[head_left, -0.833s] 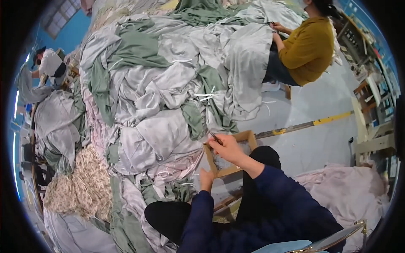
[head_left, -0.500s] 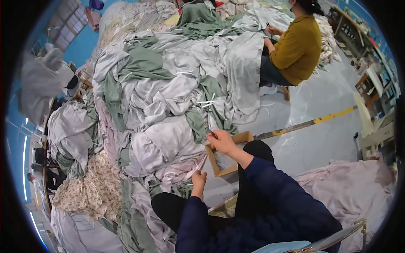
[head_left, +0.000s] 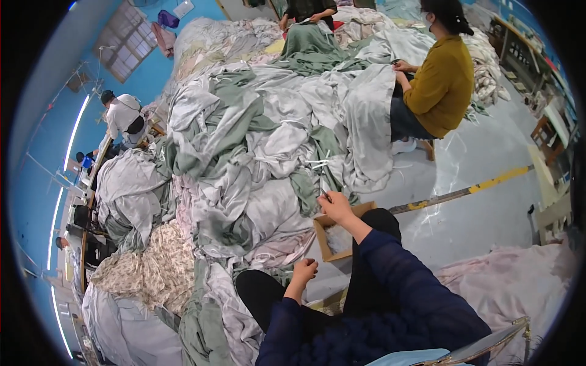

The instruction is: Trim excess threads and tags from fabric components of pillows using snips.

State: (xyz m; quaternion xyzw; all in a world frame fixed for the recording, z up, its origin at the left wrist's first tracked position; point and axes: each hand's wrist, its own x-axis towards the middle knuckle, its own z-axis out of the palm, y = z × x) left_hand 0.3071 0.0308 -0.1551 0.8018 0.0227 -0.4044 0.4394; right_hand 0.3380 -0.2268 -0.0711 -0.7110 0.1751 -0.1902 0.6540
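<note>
Small dark tool [head_left: 324,195], too small to make out clearly, pinched in the fingertips of the right hand [head_left: 336,208], raised just above the open cardboard box [head_left: 321,230] and right at the lower edge of the big heap of fabric [head_left: 262,146]. Tip of the tool touching or nearly touching a fold of pale grey cloth [head_left: 317,163] with a few white strips lying across it. Right hand closed narrowly around the tool, wrist bent, dark blue sleeve [head_left: 390,268] running back toward the lower edge. Left hand [head_left: 304,269] lower down, near the knee, curled into a loose fist; whether anything is gripped inside cannot be told. Black trousers [head_left: 262,293] folded beneath both arms, box tucked between the legs and the heap, something pale and crumpled inside it.

Heap itself a tangle of grey, white and sage-green sheets, climbing away toward the top of the view. Beige flowered cloth [head_left: 152,268] spread at its lower left, more grey bundles [head_left: 125,183] beside that. Pinkish fabric [head_left: 513,287] piled at the lower right on the grey floor [head_left: 476,183], with a yellow floor stripe [head_left: 488,182] running across beyond the box.

Across the heap, a seated person in a mustard top [head_left: 439,85], hands at the cloth edge. Another person in dark clothing [head_left: 308,9] at the very top, handling green fabric. A third in a white shirt [head_left: 122,113] far left, by the blue wall [head_left: 55,122]
</note>
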